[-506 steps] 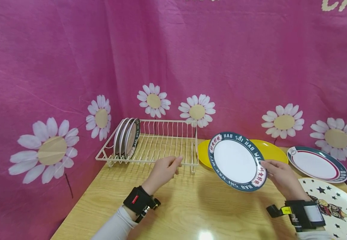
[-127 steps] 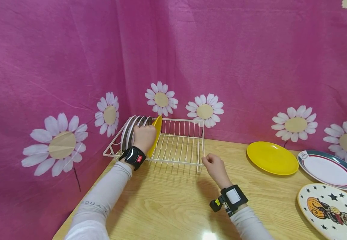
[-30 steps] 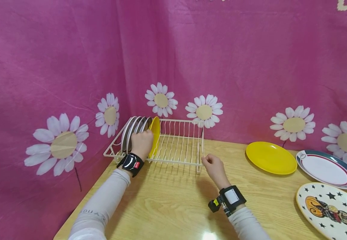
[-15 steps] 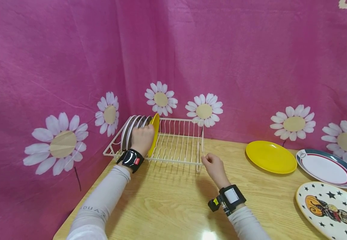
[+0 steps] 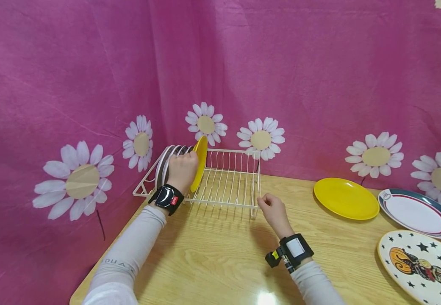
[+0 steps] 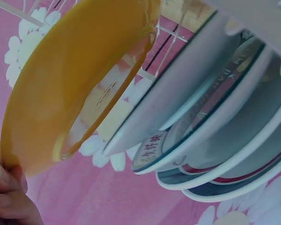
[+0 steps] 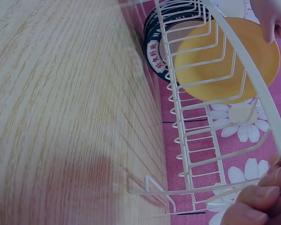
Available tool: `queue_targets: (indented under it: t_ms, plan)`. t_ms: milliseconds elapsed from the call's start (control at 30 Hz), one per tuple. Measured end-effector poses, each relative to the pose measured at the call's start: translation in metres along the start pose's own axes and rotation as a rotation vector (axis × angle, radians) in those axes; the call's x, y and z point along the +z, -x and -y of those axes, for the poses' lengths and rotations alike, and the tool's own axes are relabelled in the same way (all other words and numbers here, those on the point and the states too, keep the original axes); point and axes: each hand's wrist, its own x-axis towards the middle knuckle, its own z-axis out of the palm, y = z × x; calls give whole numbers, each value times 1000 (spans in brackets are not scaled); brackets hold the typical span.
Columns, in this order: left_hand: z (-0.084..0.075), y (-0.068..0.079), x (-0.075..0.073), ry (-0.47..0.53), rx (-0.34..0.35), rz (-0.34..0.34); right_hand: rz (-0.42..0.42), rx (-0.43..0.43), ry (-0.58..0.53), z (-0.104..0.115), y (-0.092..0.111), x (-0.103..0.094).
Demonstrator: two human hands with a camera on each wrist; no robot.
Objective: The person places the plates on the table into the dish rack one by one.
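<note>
My left hand (image 5: 182,171) pinches the edge of a yellow plate (image 5: 201,161), held upright and raised a little at the left part of a white wire dish rack (image 5: 224,204). In the left wrist view, fingers (image 6: 11,206) hold the rim of that yellow plate (image 6: 61,79), which stands apart from the white plates (image 6: 178,93) beside it. Several white plates with dark rims (image 5: 162,171) stand in the rack's leftmost slots, partly behind my left hand. My right hand (image 5: 275,214) grips the rack's front right corner, as the right wrist view shows with its curled fingers (image 7: 257,201).
Another yellow plate (image 5: 346,199) lies flat on the wooden table (image 5: 212,262) right of the rack. Beyond it lie a white plate with a dark green rim (image 5: 418,212) and a star-patterned plate (image 5: 399,271). A pink flowered cloth (image 5: 300,76) hangs behind and at the left.
Over the last second my left hand has lifted the yellow plate slightly. Since the earliest frame, the dark-rimmed plate and this yellow plate have come into the rack; my right hand now holds the rack.
</note>
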Motion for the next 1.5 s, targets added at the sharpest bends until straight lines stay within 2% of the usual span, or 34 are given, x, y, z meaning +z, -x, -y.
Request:
queue_targets:
  t_ms: [200, 433, 700, 900, 1067, 1167, 1300, 1400, 1500]
  plan:
    - [-6, 2, 1, -8, 28, -2, -1, 1, -3, 0, 0, 1]
    - [-12, 2, 4, -28, 67, -63, 3, 2, -6, 0, 1, 1]
    - [-13, 3, 4, -39, 105, 9, 10, -2, -8, 1, 0, 0]
    - [-19, 14, 13, -26, 125, 21, 8, 3, -15, 0, 1, 1]
    - [-28, 21, 17, -20, 176, 31, 14, 7, -18, 1, 2, 2]
    - [-34, 22, 16, -36, 204, 10, 11, 7, -22, 1, 3, 1]
    - [-38, 23, 19, -63, 192, 26, 1, 12, -28, 1, 2, 0]
    - [-38, 25, 21, -64, 155, 72, -1, 15, -27, 0, 1, 0]
    - [-37, 27, 23, -54, 125, 87, -1, 12, -24, 0, 1, 0]
